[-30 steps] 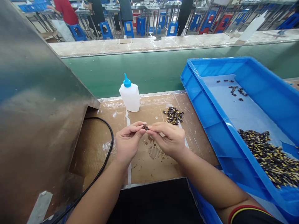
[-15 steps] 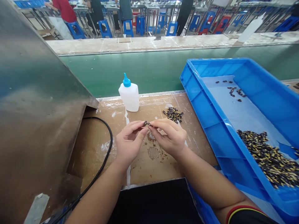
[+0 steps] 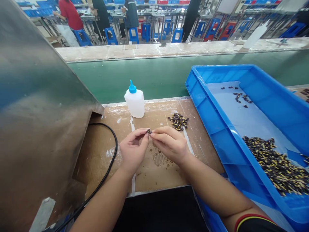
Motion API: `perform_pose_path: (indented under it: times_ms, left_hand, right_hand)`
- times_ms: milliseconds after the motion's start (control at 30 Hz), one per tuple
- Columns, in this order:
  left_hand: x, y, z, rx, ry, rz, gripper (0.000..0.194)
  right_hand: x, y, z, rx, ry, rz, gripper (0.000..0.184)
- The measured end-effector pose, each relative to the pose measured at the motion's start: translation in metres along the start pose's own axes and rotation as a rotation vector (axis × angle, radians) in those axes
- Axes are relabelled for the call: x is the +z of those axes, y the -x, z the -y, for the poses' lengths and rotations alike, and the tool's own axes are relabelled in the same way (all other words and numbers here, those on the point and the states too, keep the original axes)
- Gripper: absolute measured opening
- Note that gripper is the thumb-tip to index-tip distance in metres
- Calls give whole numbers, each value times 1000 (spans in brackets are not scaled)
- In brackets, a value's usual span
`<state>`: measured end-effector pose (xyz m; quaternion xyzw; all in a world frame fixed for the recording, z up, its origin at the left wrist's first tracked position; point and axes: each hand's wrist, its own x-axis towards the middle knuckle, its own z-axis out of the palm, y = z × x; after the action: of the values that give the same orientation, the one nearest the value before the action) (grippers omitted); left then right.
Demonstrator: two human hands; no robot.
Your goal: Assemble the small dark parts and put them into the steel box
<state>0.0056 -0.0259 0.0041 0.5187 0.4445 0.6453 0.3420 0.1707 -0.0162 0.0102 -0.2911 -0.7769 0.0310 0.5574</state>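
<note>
My left hand (image 3: 134, 149) and my right hand (image 3: 171, 143) meet above the cardboard-covered bench (image 3: 149, 180). Between their fingertips is a small dark part (image 3: 149, 131), pinched from both sides; its exact kind is too small to tell, and the fingers cover much of it. Just beyond my right hand lies a small heap of black-and-yellow parts (image 3: 178, 121). A white squeeze bottle (image 3: 135, 103) with a blue nozzle cap stands upright behind my left hand.
A large blue crate (image 3: 212, 112) on the right holds many more black-and-yellow parts (image 3: 272, 164). To the left rises a metal panel (image 3: 43, 112), with a black cable (image 3: 115, 141) curving beside it. A green belt (image 3: 164, 77) runs behind the bench. People stand farther back.
My hands have drawn closer together, the right one moving slightly left. The dark part is now more covered by the fingertips. The camera view has tilted up a little.
</note>
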Motion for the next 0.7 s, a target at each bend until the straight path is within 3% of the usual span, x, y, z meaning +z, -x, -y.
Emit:
perform_pose_path:
  times_ms: [433,567,700]
  left_hand:
    - [-2,-3,14,-24,-86,-55,20]
    - [-4,2,6,106,-33,36,23]
    - [-2,2,-6,211,-62,46,22]
  right_hand:
    - [7,-3,-8,-135,104,0,11]
    - [-29,-5,15,-32,172,29,11]
    - [-89,34,69,226,33,23,10]
